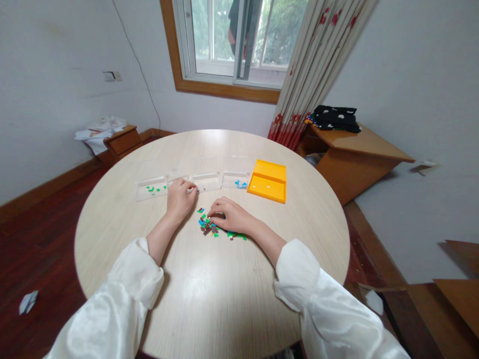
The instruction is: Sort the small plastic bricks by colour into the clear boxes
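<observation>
Toy bricks point(207, 229), small, mixed brown, green, blue and white with a touch of yellow; one loose pile at mid-table, on the near side of a row of boxes. Part of the pile lies beneath and beside the right hand.

Table point(217, 299): round, pale wood grain.

Left box point(142, 195): clear, open, a few green bricks point(151, 189) scattered inside.

Second box point(171, 179): clear, largely hidden behind the left hand; contents not legible.

Third box point(210, 182): clear, at the middle of the row; a small dark speck near its front wall, too small to identify.

Fourth box point(228, 180): clear, a cluster of blue bricks point(241, 185) toward its right side.

Yellow box point(266, 194): opaque, lid laid open behind, a couple of white bricks inside.

Left hand point(180, 197): at the second and third boxes, fingers bent, tips drawn narrow; cannot tell whether a brick is between them.

Right hand point(229, 215): over the pile, fingers curled, thumb close to the forefinger; any hold cannot be told.

Step, as judged: picking from the pile and parting bricks by colour. Next move, as judged: calls for a fine fingertip pinch on a single brick, then release inside the box of matching colour.
</observation>
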`<state>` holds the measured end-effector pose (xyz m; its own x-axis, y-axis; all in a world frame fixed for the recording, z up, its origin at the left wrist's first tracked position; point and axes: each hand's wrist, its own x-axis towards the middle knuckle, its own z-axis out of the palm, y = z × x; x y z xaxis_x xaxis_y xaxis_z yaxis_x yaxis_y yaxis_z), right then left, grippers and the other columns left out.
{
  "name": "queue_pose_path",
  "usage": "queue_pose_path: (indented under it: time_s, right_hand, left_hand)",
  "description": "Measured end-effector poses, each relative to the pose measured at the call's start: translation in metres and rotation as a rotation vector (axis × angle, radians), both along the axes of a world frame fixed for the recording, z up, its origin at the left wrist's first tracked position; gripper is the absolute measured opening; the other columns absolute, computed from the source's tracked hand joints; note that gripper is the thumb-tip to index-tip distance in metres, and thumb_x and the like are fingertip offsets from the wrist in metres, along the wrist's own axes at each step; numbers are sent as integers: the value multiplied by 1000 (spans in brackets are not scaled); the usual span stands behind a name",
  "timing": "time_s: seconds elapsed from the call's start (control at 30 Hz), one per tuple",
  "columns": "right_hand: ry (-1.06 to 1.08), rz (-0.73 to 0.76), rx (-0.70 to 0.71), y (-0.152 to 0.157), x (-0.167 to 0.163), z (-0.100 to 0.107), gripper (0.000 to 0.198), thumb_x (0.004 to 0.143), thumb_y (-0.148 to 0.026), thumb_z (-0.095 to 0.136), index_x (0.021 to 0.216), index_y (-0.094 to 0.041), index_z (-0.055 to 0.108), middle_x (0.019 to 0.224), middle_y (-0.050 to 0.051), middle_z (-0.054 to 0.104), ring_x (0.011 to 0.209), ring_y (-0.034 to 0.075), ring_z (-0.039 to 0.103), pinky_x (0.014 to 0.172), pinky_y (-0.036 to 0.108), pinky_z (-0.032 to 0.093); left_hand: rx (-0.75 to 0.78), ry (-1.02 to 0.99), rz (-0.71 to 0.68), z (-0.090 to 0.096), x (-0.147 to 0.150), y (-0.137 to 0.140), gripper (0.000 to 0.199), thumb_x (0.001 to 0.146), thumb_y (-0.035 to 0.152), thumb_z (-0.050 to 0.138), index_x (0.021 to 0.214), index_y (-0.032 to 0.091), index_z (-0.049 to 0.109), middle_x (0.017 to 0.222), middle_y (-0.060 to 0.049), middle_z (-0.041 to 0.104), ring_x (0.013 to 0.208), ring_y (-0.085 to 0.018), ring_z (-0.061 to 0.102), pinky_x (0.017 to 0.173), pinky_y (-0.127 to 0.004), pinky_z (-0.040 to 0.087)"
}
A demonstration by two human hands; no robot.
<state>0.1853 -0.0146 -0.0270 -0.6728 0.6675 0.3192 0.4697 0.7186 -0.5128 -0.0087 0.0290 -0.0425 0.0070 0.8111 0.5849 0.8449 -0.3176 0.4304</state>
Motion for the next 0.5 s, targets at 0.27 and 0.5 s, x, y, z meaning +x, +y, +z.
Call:
queue_pose_path:
  time_s: [0.27, 0.5]
  right_hand:
    - [-5, -12, -11, 0, -1, 2, 10, 80, -8, 63, 83, -13, 70, 84, 6, 64, 86, 16, 55, 82, 29, 43]
    - [-29, -45, -19, -2, -2, 6, 7, 81, -8, 62, 80, -11, 68, 79, 6, 62, 81, 15, 52, 77, 27, 42]
  left_hand:
    - [-8, 2, 0, -1, -1, 1, 14, 79, 24, 54, 72, 19, 65, 78, -6, 61, 83, -23, 56, 80, -36, 42]
    - [-14, 10, -8, -1, -1, 1, 15, 80, 25, 54, 73, 17, 66, 77, -7, 61, 83, -24, 56, 79, -36, 42]
